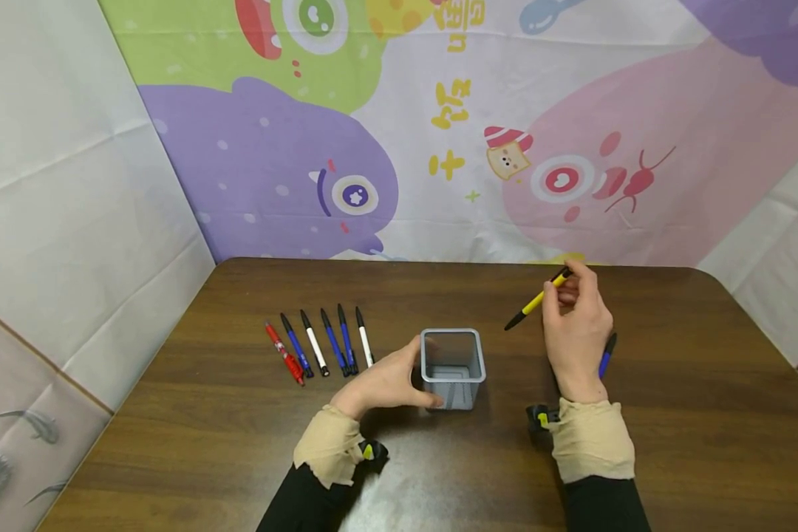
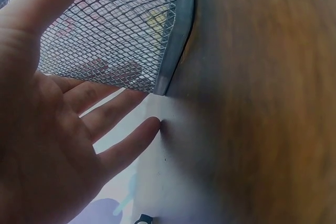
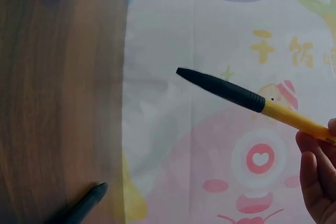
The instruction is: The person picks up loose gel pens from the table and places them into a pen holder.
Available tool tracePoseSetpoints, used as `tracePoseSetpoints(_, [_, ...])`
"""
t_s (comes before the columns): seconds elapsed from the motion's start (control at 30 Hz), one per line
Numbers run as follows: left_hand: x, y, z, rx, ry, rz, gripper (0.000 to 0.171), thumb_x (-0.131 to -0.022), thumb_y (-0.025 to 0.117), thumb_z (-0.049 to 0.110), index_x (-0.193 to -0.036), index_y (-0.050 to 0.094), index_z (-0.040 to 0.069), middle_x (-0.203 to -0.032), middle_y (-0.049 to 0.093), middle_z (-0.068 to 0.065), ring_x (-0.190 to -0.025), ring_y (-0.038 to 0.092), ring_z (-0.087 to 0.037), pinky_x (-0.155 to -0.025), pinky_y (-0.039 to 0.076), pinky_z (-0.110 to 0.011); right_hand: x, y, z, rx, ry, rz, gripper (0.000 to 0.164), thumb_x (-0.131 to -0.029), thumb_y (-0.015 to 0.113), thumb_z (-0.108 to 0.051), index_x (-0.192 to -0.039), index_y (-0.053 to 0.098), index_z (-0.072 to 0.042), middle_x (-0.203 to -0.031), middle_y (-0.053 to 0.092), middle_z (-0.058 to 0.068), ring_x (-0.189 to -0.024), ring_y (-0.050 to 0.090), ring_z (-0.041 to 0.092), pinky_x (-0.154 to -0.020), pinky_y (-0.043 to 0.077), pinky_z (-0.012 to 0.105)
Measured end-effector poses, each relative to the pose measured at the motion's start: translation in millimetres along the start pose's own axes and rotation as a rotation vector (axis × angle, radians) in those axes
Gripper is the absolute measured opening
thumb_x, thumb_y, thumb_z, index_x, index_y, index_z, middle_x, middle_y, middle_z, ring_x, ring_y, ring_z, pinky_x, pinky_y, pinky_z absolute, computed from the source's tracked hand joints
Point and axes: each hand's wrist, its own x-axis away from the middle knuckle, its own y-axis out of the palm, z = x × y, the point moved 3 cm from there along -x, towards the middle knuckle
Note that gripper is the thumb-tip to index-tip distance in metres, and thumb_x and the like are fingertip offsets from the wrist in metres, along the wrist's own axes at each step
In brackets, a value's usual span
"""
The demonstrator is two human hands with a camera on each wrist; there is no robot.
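Note:
My left hand point(image 1: 389, 377) holds a grey mesh pen holder point(image 1: 457, 395) standing upright on the table, thumb at its near side and fingers around the far side. In the left wrist view, the mesh wall point(image 2: 121, 30) lies between thumb and fingers. My right hand point(image 1: 577, 332) pinches a yellow pen point(image 1: 534, 303) with black ends, raised and tilted, its black tip point(image 3: 220, 87) pointing away from the fingers. A blue pen point(image 1: 607, 358) lies beside the right wrist, partly hidden by it. No pens can be made out inside the holder.
Left of the holder lies a row of pens: a red pen point(image 1: 284, 353), several blue ones such as this blue pen point(image 1: 296, 345), and white ones like this white pen point(image 1: 314, 343). The brown table point(image 1: 193, 443) ends at a cartoon-printed cloth point(image 1: 439, 222) behind.

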Motion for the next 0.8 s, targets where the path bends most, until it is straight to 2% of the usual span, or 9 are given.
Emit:
tracePoseSetpoints(0.23, [0.1,0.3,-0.5,-0.001,-0.008,0.002,0.076,-0.067,0.078,0.032,-0.128,0.035,0.02,-0.114,0.057,-0.001,-0.103,0.054,-0.014,-0.088,0.041,-0.033,-2.9,-3.5,-8.9,-0.05,-0.038,0.031,0.039,-0.085,0.062,-0.011,-0.122,0.052,-0.009,-0.088,0.062,0.016,-0.071,0.062,0.023,-0.069,0.039,0.006])
tracePoseSetpoints(0.43, [0.2,0.7,-1.3,-0.014,-0.014,-0.002,0.076,-0.068,0.078,0.033,-0.129,0.034,0.019,-0.114,0.056,-0.001,-0.101,0.054,-0.013,-0.087,0.041,-0.032,-3.4,-5.4,-15.4,-0.097,-0.028,0.045,0.038,-0.086,0.062,-0.016,-0.121,0.053,-0.006,-0.089,0.063,0.017,-0.073,0.054,-0.006,-0.068,0.042,0.008])
tracePoseSetpoints(0.5, [0.2,0.7,-1.3,-0.011,-0.012,-0.003,0.077,-0.068,0.078,0.032,-0.129,0.034,0.018,-0.114,0.056,-0.002,-0.102,0.054,-0.013,-0.087,0.041,-0.032,-3.4,-6.3,-17.5,-0.117,-0.017,0.048,0.038,-0.085,0.062,-0.016,-0.121,0.053,-0.006,-0.088,0.063,0.017,-0.074,0.052,-0.012,-0.068,0.042,0.008])
tracePoseSetpoints(0.8, [0.2,0.4,-0.5,-0.004,0.003,0.003,0.076,-0.067,0.078,0.03,-0.129,0.035,0.016,-0.114,0.056,-0.003,-0.102,0.054,-0.016,-0.087,0.041,-0.032,-2.5,-3.4,-27.7,-0.187,0.019,0.01,0.041,-0.084,0.064,-0.015,-0.122,0.05,-0.006,-0.091,0.062,0.015,-0.073,0.054,-0.013,-0.067,0.043,0.008])
